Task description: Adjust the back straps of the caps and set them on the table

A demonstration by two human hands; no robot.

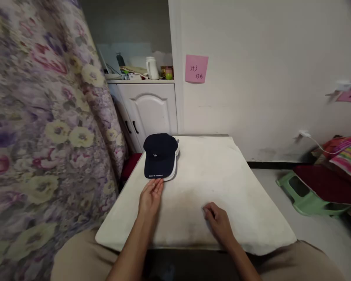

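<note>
A navy blue baseball cap (160, 150) with small white lettering on its brim lies at the far left of the cream-covered table (193, 218). Under it, a white cap (173, 174) shows only along the right and front edges. My left hand (151, 195) is at the front of the navy cap's brim, its fingers drawn together at the edge; the exact grip is partly hidden. To the right, my right hand (218, 220) rests near the table's front, fingers curled in with nothing visible in them, apart from the caps.
A floral curtain (55, 136) hangs close along the left side. Behind the table stand a white cabinet (155, 109), with a white jug (152, 68) on its shelf, and a wall bearing a pink note (196, 69). A green stool (307, 199) is on the floor at right.
</note>
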